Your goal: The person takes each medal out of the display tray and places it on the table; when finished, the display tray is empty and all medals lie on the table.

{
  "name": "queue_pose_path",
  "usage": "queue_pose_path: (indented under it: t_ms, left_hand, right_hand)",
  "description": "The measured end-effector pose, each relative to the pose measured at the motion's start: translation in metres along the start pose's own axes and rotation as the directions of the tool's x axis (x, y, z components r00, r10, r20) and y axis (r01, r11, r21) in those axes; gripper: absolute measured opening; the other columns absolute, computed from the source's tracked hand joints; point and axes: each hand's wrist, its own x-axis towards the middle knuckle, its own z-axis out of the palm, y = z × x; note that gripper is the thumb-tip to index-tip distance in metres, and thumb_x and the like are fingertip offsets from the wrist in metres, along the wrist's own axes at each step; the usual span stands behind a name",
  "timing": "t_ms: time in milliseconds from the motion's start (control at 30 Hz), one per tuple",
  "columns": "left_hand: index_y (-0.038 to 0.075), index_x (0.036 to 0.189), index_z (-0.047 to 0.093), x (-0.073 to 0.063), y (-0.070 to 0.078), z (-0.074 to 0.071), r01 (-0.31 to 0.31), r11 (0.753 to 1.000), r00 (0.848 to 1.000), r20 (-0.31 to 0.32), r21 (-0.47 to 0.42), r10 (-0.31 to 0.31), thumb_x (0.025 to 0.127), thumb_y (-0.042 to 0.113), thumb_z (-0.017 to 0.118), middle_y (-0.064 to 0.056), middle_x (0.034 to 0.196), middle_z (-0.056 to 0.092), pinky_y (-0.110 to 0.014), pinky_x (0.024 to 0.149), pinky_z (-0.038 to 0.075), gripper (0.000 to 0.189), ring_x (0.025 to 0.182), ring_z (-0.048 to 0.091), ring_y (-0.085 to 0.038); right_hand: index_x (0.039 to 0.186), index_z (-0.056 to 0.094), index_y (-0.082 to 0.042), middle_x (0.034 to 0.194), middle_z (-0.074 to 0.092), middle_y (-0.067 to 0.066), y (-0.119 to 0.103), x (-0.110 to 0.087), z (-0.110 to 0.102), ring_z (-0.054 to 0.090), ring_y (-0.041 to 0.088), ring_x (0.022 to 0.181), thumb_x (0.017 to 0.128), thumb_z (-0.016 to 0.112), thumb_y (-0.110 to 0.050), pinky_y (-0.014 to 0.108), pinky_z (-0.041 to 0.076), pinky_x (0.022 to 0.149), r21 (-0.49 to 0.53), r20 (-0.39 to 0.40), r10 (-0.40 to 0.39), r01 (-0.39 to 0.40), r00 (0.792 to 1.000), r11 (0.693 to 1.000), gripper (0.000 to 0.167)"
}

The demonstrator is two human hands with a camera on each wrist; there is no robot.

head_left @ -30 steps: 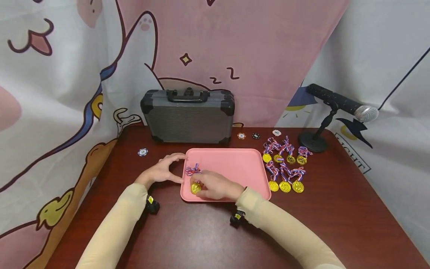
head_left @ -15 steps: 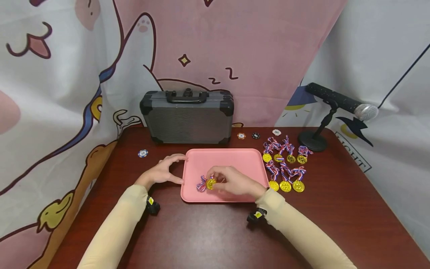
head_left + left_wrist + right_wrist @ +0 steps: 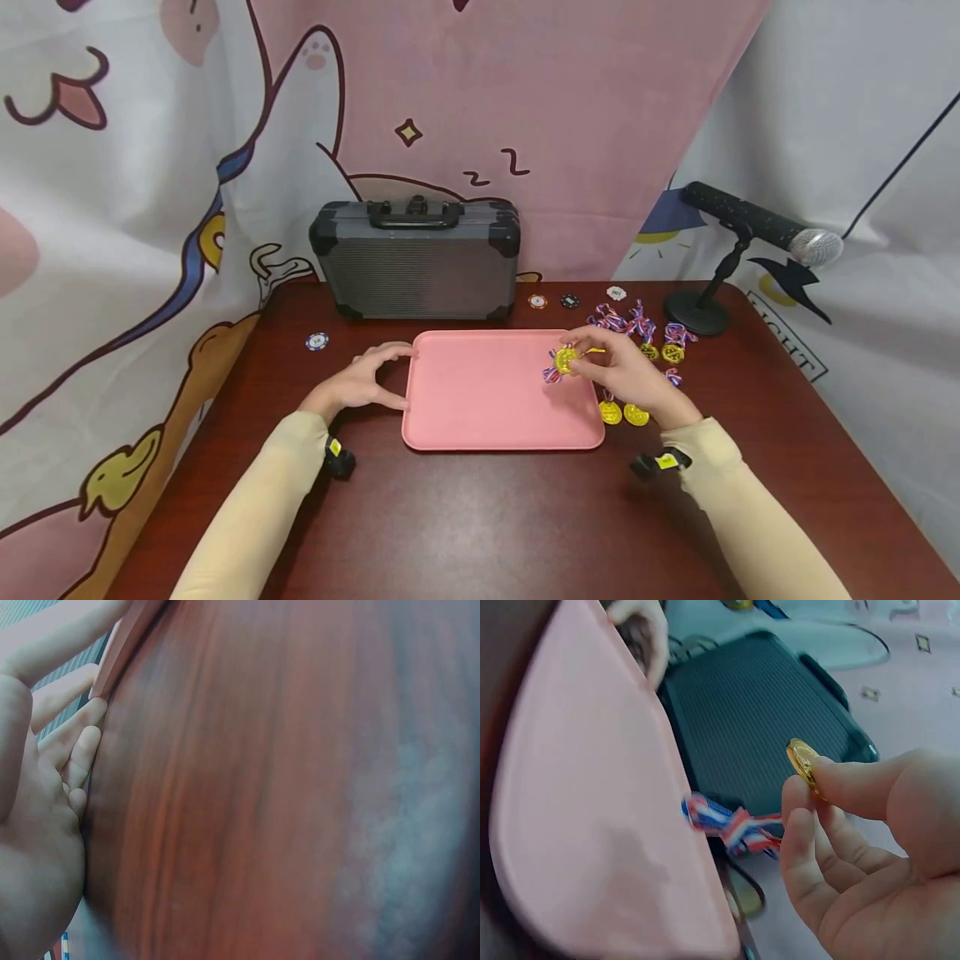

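Note:
My right hand (image 3: 626, 367) pinches a gold medal (image 3: 566, 359) between thumb and fingers, above the right end of a pink tray (image 3: 480, 392). A red, white and blue ribbon (image 3: 731, 823), bundled up, hangs from the medal in the right wrist view. The tray's surface is bare. At the tray's left edge, my left hand (image 3: 360, 385) rests with thumb and index finger spread, their tips right at the rim. Several more gold medals (image 3: 636, 415) with bundled ribbons lie on the table right of the tray, partly hidden behind my right hand.
A grey and black case (image 3: 420, 271) stands behind the tray. A black microphone (image 3: 761, 221) on a stand is at the back right. Poker chips lie about: a blue one (image 3: 317, 342) at left, and an orange one (image 3: 537, 302), a black one (image 3: 570, 301) and a white one (image 3: 616, 292) behind.
My right hand has lifted the medal from the left part of the tray and carried it rightward to the tray's right end. The left hand has stayed at the tray's edge.

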Motion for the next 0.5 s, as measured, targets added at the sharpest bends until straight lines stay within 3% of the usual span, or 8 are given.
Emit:
queue_pose_path:
  t_ms: [233,500]
  left_hand:
    - [0.022,0.150,0.056,0.000,-0.002,0.001,0.002,1.000,1.000,0.005,0.004,-0.002,0.072,0.031,0.098,-0.002,0.159,0.047,-0.064,0.115,0.020,0.089,0.139,0.042,-0.032]
    - [0.023,0.151,0.055,0.002,-0.003,0.000,0.008,1.000,1.000,0.006,-0.005,-0.008,0.072,0.031,0.098,-0.002,0.158,0.047,-0.066,0.115,0.017,0.090,0.139,0.040,-0.032]
  right_hand:
    - [0.130,0.066,-0.005,0.107,0.070,0.014,0.012,-0.027,-0.051,0.071,0.026,0.090,0.098,0.074,-0.005,0.025,0.059,0.074,-0.146,-0.091,0.038,-0.051,0.995,0.988,0.034]
    - [0.135,0.061,-0.003,0.102,0.067,0.016,0.022,-0.059,-0.099,0.072,0.013,0.081,0.099,0.072,-0.004,0.026,0.060,0.067,-0.215,-0.211,0.080,-0.126,0.974,0.968,0.038]
